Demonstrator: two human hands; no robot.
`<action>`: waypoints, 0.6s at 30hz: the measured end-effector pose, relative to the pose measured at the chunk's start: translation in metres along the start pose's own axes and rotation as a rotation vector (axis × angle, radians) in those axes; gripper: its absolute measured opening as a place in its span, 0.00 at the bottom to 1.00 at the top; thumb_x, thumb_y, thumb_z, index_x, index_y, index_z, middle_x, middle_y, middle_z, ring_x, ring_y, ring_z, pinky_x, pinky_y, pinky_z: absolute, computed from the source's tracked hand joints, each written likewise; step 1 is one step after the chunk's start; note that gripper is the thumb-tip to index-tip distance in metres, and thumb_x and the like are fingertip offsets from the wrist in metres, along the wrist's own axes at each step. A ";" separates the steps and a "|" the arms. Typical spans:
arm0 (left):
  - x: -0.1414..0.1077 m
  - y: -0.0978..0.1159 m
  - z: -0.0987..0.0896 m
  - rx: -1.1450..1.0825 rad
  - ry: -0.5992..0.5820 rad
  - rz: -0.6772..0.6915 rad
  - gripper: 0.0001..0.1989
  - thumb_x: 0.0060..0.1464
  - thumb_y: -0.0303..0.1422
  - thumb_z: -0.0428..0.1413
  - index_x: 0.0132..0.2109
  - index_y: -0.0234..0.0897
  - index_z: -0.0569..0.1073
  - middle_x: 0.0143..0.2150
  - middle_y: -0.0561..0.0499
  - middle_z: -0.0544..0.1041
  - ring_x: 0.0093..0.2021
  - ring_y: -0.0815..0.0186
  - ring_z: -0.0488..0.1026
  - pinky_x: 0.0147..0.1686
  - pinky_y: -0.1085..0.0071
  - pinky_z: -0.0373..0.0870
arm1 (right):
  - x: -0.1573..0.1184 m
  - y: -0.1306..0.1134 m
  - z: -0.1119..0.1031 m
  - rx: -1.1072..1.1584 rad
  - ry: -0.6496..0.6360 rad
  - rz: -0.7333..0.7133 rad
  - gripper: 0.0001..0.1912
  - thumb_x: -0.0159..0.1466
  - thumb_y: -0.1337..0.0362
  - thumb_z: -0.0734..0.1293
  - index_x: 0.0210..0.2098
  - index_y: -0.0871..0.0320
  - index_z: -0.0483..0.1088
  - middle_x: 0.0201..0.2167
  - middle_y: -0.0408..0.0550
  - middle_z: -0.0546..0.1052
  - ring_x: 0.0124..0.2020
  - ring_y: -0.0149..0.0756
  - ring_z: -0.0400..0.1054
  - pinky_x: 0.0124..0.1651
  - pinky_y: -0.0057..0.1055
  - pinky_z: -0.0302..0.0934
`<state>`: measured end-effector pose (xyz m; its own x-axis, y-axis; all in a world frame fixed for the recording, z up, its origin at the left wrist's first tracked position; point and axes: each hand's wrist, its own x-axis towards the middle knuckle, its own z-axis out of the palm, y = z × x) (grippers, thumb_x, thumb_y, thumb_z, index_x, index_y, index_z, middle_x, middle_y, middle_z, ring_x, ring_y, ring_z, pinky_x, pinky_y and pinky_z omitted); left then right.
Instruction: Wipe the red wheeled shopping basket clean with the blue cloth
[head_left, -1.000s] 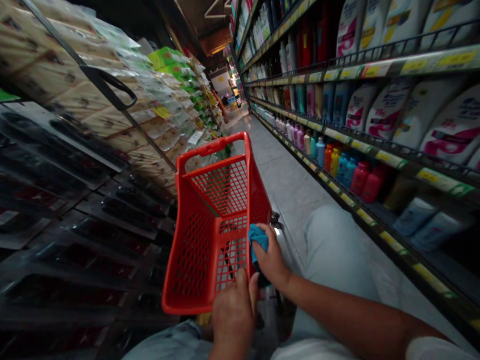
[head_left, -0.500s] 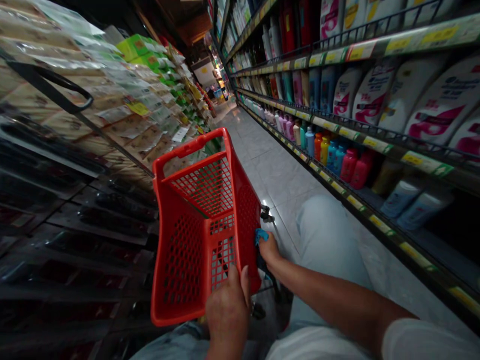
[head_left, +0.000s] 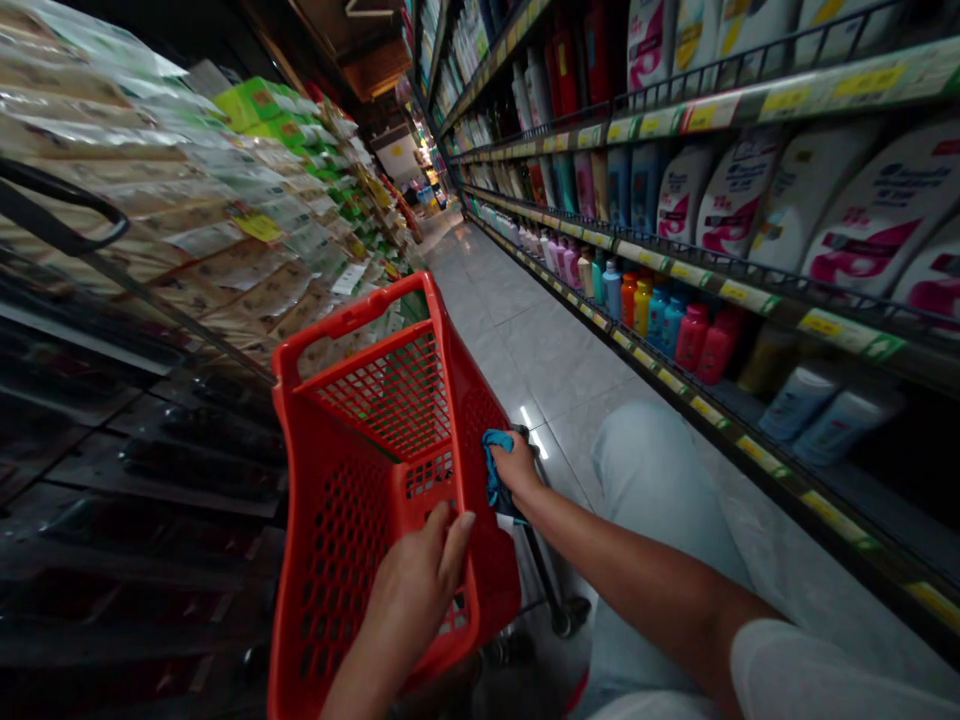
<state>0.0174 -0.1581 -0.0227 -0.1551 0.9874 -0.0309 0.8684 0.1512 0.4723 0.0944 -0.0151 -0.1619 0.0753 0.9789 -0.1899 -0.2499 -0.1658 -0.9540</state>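
Observation:
A red plastic shopping cart basket (head_left: 487, 400) with perforated walls stands tilted in the view before my knees. My right hand (head_left: 516, 468) holds a bunched blue cloth (head_left: 493, 465) against the outer right side of the basket. My left hand (head_left: 420, 570) is over the basket's near part, its thumb and fingers bent around the top of the right rim, fingertips partly hidden. The basket's inside shows only its own red mesh walls and floor.
Shelves with shampoo bottles (head_left: 862, 235) and small coloured bottles (head_left: 691, 335) line the right side. Stacked packages (head_left: 225, 200) rise on the left, beside a black handle (head_left: 67, 215). Grey floor tiles (head_left: 517, 310) run down the aisle. The cart's wheel (head_left: 570, 615) is low.
The basket appears further left and nearer. My right hand with the cloth has moved up and left along the side. My left hand has shifted left and further over the basket.

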 end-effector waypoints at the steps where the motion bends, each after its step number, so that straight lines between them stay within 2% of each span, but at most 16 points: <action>1: 0.023 0.002 -0.003 -0.142 0.050 -0.011 0.17 0.61 0.47 0.52 0.45 0.40 0.76 0.31 0.48 0.82 0.32 0.57 0.81 0.36 0.65 0.72 | 0.006 -0.005 0.005 -0.009 0.007 0.000 0.13 0.54 0.66 0.64 0.37 0.56 0.75 0.28 0.42 0.78 0.31 0.37 0.72 0.38 0.33 0.70; 2: 0.046 0.004 -0.004 -0.207 0.097 0.003 0.20 0.61 0.47 0.52 0.53 0.40 0.73 0.42 0.46 0.83 0.43 0.57 0.81 0.45 0.63 0.73 | 0.011 -0.012 0.009 -0.011 0.005 -0.023 0.14 0.53 0.66 0.65 0.39 0.55 0.75 0.32 0.43 0.79 0.34 0.37 0.73 0.42 0.33 0.70; 3: 0.068 0.006 -0.002 -0.251 0.128 0.015 0.25 0.61 0.47 0.52 0.59 0.39 0.69 0.53 0.43 0.80 0.53 0.57 0.78 0.54 0.61 0.71 | 0.017 -0.022 0.014 -0.009 -0.007 -0.075 0.16 0.54 0.66 0.65 0.42 0.55 0.76 0.37 0.44 0.80 0.39 0.37 0.74 0.48 0.34 0.69; 5: 0.105 0.008 0.008 -0.353 0.174 0.022 0.31 0.62 0.47 0.50 0.66 0.35 0.62 0.66 0.39 0.70 0.66 0.59 0.68 0.64 0.61 0.63 | 0.032 -0.045 0.026 0.004 -0.050 -0.240 0.18 0.55 0.66 0.66 0.46 0.53 0.75 0.45 0.46 0.80 0.47 0.38 0.73 0.57 0.35 0.66; 8: 0.129 0.006 0.025 -0.496 0.207 -0.004 0.32 0.63 0.45 0.48 0.68 0.32 0.58 0.71 0.40 0.63 0.71 0.61 0.61 0.69 0.63 0.56 | 0.068 -0.075 0.045 0.026 -0.113 -0.479 0.18 0.57 0.66 0.67 0.48 0.54 0.75 0.49 0.48 0.78 0.52 0.38 0.72 0.62 0.37 0.63; 10: 0.129 0.004 0.032 -0.568 0.216 -0.052 0.33 0.62 0.44 0.49 0.69 0.34 0.57 0.71 0.41 0.65 0.70 0.60 0.63 0.69 0.62 0.58 | 0.094 -0.077 0.054 0.012 -0.117 -0.510 0.18 0.57 0.68 0.67 0.47 0.54 0.75 0.49 0.48 0.78 0.53 0.38 0.71 0.63 0.36 0.62; 12: 0.123 0.002 0.033 -0.616 0.213 -0.095 0.33 0.62 0.43 0.50 0.70 0.36 0.57 0.69 0.42 0.67 0.68 0.58 0.66 0.67 0.60 0.62 | 0.114 -0.062 0.056 -0.018 -0.091 -0.432 0.18 0.56 0.71 0.67 0.46 0.55 0.75 0.49 0.48 0.78 0.53 0.37 0.71 0.64 0.35 0.61; 14: 0.117 0.004 0.031 -0.660 0.206 -0.129 0.33 0.62 0.43 0.51 0.70 0.38 0.57 0.69 0.43 0.68 0.67 0.57 0.67 0.65 0.59 0.66 | 0.123 -0.034 0.051 -0.037 -0.045 -0.303 0.18 0.56 0.72 0.65 0.46 0.56 0.74 0.48 0.48 0.79 0.52 0.36 0.71 0.63 0.35 0.61; 18: 0.115 0.013 0.028 -0.740 0.203 -0.200 0.32 0.62 0.41 0.52 0.71 0.42 0.57 0.68 0.47 0.69 0.67 0.57 0.68 0.65 0.61 0.67 | 0.113 0.024 0.031 -0.043 0.033 -0.126 0.18 0.57 0.71 0.62 0.46 0.55 0.72 0.39 0.45 0.81 0.44 0.38 0.74 0.55 0.37 0.67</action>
<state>0.0241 -0.0417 -0.0443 -0.4197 0.9063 -0.0498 0.2870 0.1845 0.9400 0.0674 0.0955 -0.1991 0.1354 0.9880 -0.0744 -0.1950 -0.0471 -0.9797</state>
